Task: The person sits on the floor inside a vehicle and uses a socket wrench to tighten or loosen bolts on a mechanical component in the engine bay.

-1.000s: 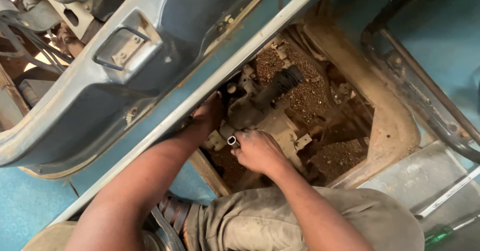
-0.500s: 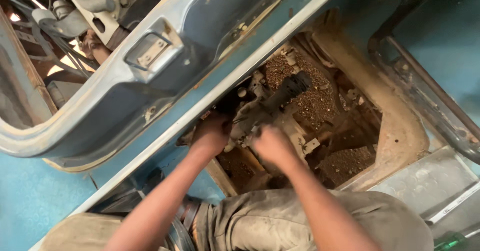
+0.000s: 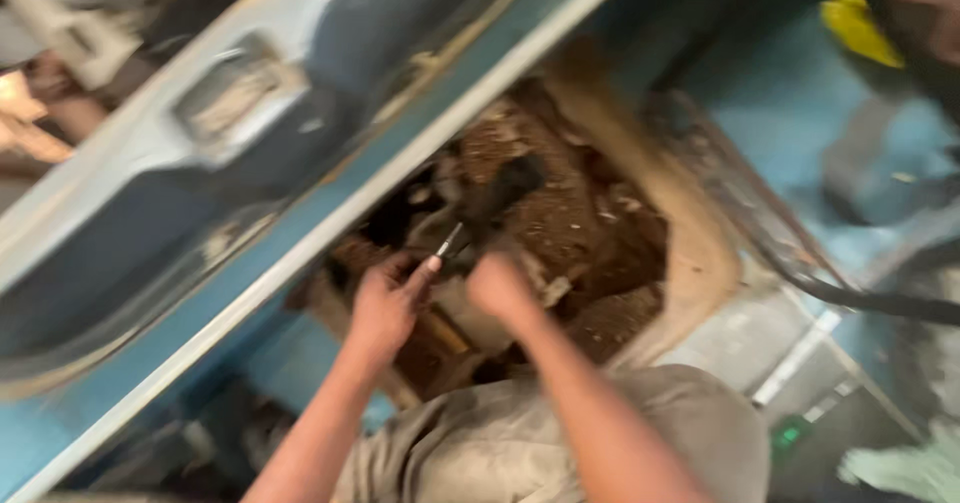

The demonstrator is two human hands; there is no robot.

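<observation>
The view is blurred, so fine detail is uncertain. The left hand (image 3: pixel 385 308) reaches into a rusty, dirt-caked opening (image 3: pixel 590 233) in the floor of a pale blue vehicle body. Its grip is closed, thumb and forefinger pinched round the lower end of a thin metal tool (image 3: pixel 447 242), perhaps a small screwdriver or pin; the blur does not allow more. The tool angles up and away from the grip toward a dark mechanical part (image 3: pixel 500 198) lying just beyond the fingertips, and the slim pinch suits a narrow shaft that has to be steered into a tight recess.

The right hand (image 3: pixel 497 285) sits just beside the left, its fingers curled down into the same cavity. Whether its grip has hold of anything cannot be told: the fingers are turned away and smeared by motion. It looks to be bracing on or against the grimy parts there, close enough to steady what the tool is pointed at.

Above and left of both grips, a long blue sill (image 3: pixel 330 223) runs diagonally, with the open door (image 3: pixel 200 153) and its recessed handle past it. To the right of the grips a tan curved edge (image 3: pixel 700 253) borders the cavity, and a dark hose (image 3: pixel 850 298) lies farther right. The person's grey trousers (image 3: pixel 560 443) fill the foreground below the forearms.
</observation>
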